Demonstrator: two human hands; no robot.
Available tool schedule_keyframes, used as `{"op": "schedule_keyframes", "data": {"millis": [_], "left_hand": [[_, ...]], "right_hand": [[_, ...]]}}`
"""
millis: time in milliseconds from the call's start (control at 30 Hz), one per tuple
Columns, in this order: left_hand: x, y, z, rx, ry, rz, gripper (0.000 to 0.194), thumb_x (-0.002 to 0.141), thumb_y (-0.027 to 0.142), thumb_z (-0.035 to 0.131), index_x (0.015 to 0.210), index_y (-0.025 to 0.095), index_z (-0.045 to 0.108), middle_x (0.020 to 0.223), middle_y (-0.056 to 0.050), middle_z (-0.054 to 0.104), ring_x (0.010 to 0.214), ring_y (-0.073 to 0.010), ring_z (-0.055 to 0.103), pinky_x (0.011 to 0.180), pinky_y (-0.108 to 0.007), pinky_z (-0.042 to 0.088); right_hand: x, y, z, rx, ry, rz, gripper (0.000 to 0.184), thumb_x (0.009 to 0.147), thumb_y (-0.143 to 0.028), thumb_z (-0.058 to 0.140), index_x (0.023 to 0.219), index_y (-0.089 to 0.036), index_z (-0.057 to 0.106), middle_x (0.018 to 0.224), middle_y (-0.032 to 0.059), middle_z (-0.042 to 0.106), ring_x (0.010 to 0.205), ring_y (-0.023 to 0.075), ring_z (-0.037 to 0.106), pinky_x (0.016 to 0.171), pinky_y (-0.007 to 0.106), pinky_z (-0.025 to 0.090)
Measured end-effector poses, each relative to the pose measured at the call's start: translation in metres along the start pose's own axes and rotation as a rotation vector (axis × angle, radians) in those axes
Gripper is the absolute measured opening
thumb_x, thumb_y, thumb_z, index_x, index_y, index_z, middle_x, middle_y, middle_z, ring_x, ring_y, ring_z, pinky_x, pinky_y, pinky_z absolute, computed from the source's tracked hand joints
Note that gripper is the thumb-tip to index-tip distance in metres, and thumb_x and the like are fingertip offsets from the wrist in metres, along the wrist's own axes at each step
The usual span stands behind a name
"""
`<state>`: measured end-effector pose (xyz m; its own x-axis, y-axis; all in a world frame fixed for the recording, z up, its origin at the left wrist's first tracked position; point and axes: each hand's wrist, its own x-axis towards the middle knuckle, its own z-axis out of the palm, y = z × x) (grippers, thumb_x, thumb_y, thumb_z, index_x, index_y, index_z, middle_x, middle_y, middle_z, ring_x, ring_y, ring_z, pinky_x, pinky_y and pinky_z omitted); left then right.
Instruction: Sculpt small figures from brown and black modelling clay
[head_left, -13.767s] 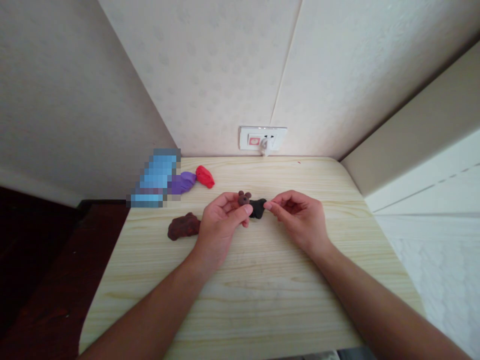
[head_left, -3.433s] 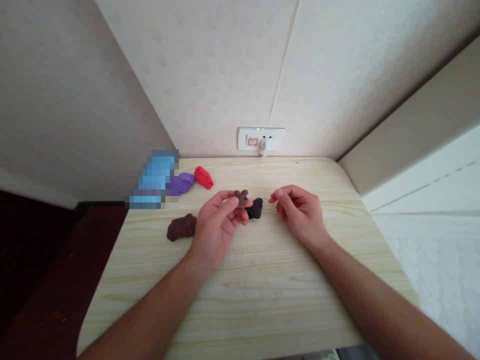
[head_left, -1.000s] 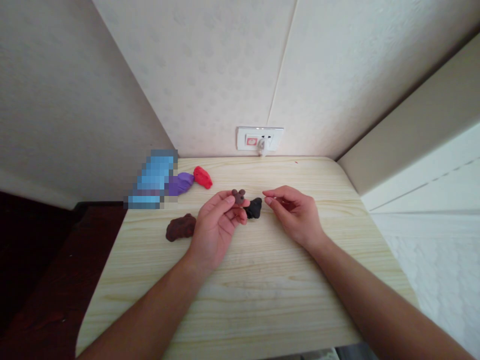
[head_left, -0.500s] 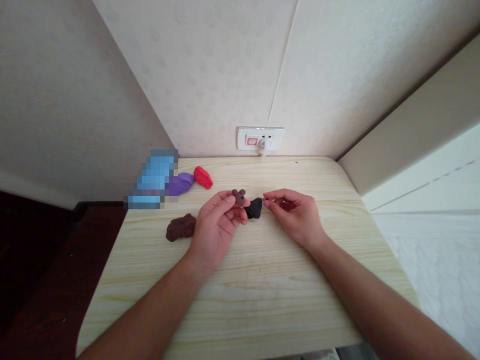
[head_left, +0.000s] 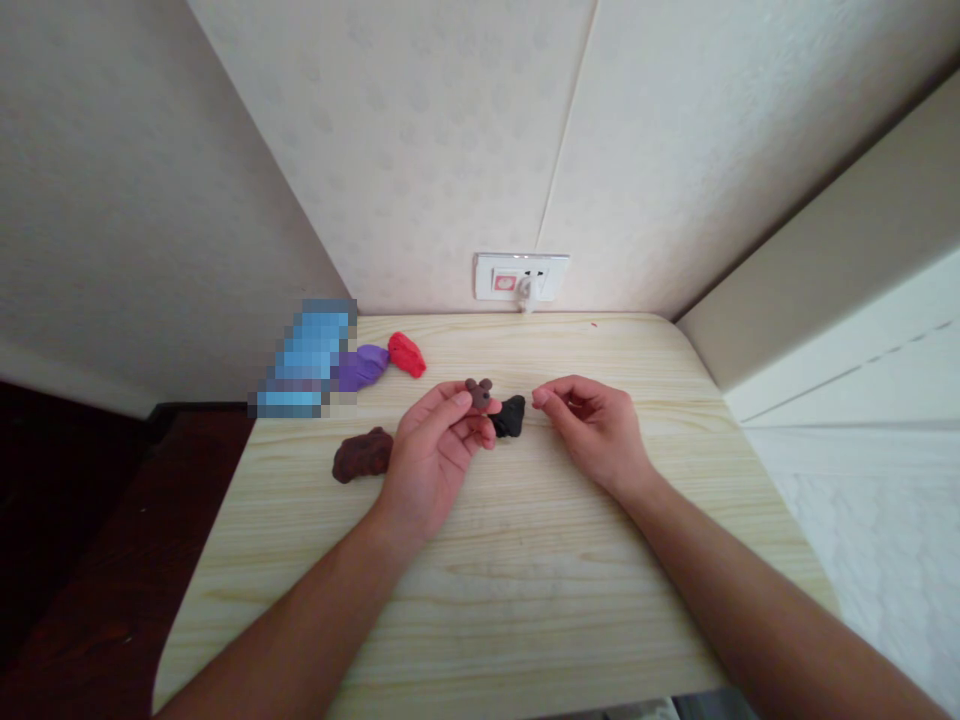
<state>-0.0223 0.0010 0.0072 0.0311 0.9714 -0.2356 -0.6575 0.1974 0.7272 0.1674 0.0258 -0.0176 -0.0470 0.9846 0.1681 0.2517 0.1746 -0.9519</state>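
Note:
Between thumb and fingers, my left hand (head_left: 435, 450) holds a small brown clay animal head (head_left: 479, 394) with two round ears. A lump of black clay (head_left: 510, 416) lies on the table just right of those fingers, its left side partly covered by them. My right hand (head_left: 596, 425) is pinched closed to the right of the black clay and apart from it. Anything between its fingertips is too small to make out. Behind my left wrist sits a larger lump of dark brown clay (head_left: 361, 455), its right end hidden.
Purple clay (head_left: 363, 367) and red clay (head_left: 406, 354) lie touching at the table's back left, beside a blurred blue object (head_left: 309, 350). A wall socket (head_left: 521, 277) with a plug is just above the back edge of the wooden table (head_left: 480, 610). White bedding is at the right.
Over the last second my right thumb and fingertips have closed together and shifted slightly right. Since the oldest frame, the brown head has turned and moved slightly left in my left hand.

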Motion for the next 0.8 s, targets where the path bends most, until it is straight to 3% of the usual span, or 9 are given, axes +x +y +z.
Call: {"op": "schedule_keyframes", "data": {"millis": [300,433,633,800], "left_hand": [[0.0002,-0.0020,-0.0002,-0.014,-0.001,-0.011,0.013,0.080,0.020,0.073,0.089,0.012,0.068,0.082,-0.009,0.075,0.064,-0.0141,0.064,0.061,-0.025,0.050],[0.0004,-0.0022,-0.0004,-0.008,-0.003,-0.012,0.012,0.081,0.020,0.072,0.089,0.012,0.068,0.082,-0.009,0.076,0.065,-0.0139,0.064,0.062,-0.025,0.050],[-0.0001,-0.0036,-0.0016,0.010,-0.005,-0.019,0.013,0.081,0.021,0.072,0.090,0.012,0.068,0.084,-0.009,0.075,0.066,-0.0142,0.064,0.062,-0.025,0.050],[0.0001,-0.0056,-0.0020,0.021,-0.012,-0.029,0.013,0.082,0.021,0.073,0.091,0.012,0.069,0.085,-0.009,0.075,0.067,-0.0140,0.064,0.062,-0.025,0.050]], "right_hand": [[0.0005,-0.0007,0.0040,-0.191,-0.098,-0.263,0.013,0.095,-0.024,0.067,0.100,-0.023,0.079,0.088,0.0062,0.072,0.075,0.0175,0.065,0.063,0.031,0.051],[0.0030,-0.0043,0.0030,-0.222,-0.164,-0.293,0.017,0.097,-0.020,0.064,0.103,-0.024,0.079,0.089,0.0059,0.067,0.076,0.0164,0.063,0.062,0.029,0.049],[0.0038,-0.0052,0.0012,-0.259,-0.210,-0.371,0.019,0.098,-0.016,0.061,0.105,-0.023,0.077,0.091,0.0062,0.065,0.082,0.0177,0.062,0.071,0.032,0.051],[0.0040,-0.0052,-0.0010,-0.292,-0.278,-0.369,0.016,0.099,-0.017,0.059,0.106,-0.021,0.073,0.094,0.0063,0.064,0.080,0.0169,0.061,0.067,0.030,0.049]]}}
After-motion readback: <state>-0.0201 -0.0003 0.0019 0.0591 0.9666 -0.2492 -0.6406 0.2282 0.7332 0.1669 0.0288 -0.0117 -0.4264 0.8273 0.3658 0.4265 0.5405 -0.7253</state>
